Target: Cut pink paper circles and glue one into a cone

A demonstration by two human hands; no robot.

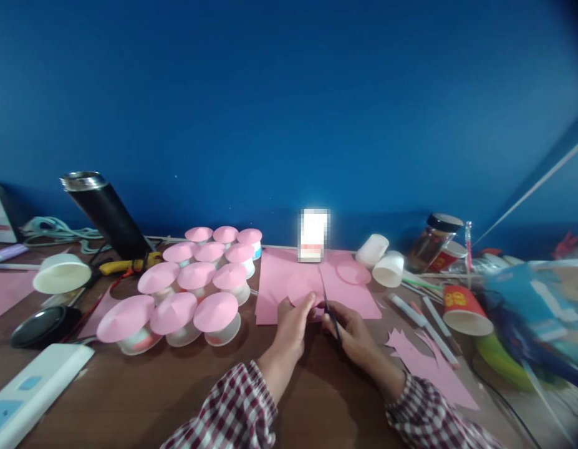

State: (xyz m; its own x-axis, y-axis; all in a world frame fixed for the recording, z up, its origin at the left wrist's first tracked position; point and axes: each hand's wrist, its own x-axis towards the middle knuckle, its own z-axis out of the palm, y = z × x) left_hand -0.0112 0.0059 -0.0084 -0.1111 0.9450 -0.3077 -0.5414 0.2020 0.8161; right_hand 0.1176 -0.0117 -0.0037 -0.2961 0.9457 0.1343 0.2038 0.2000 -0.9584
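Note:
My left hand (294, 321) pinches the near edge of a pink paper disc (302, 287) between thumb and fingers. Scissors (332, 322) with dark handles are in my right hand (348, 327), their blades pointing away from me at the disc's right side. Whether the blades are cutting into the paper cannot be made out. Beneath the disc lie pink paper sheets (272, 293). A pink paper ring (353, 272) rests on the sheets to the right. On the left, several paper cups (223, 330) stand in rows, each topped with a shallow pink paper cone (216, 311).
A bright, pixelated upright object (313, 234) stands by the wall. White cups (388, 269), a red cup (466, 310), markers (436, 337), paper scraps (419, 355) and a lidded jar (431, 240) are on the right. Left are a black flask (108, 215), a bowl (62, 274) and a power strip (40, 390).

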